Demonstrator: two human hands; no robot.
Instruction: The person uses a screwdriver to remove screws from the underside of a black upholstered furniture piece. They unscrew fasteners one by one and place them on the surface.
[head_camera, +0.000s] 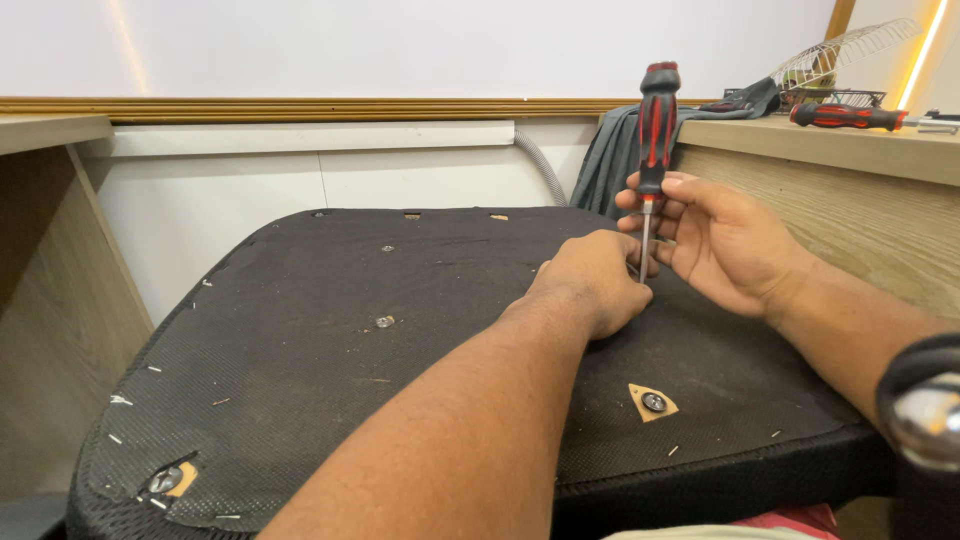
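Observation:
A black fabric-covered chair seat (300, 330) lies upside down in front of me, its underside stapled around the edges. A red and black screwdriver (656, 125) stands upright on it, tip down. My right hand (725, 240) holds the screwdriver at the lower handle with its fingertips. My left hand (597, 280) is closed around the shaft near the tip, resting on the seat. The tip and whatever it touches are hidden by my left hand. Bolt holes with metal inserts show in the seat at the front right (653, 402), the front left (165, 480) and the middle (384, 321).
A wooden desk (850, 150) on the right carries a second red and black screwdriver (845, 117), a wire basket (835, 60) and a grey cloth (615, 155). Another wooden panel (50, 280) stands at left. A white wall is behind.

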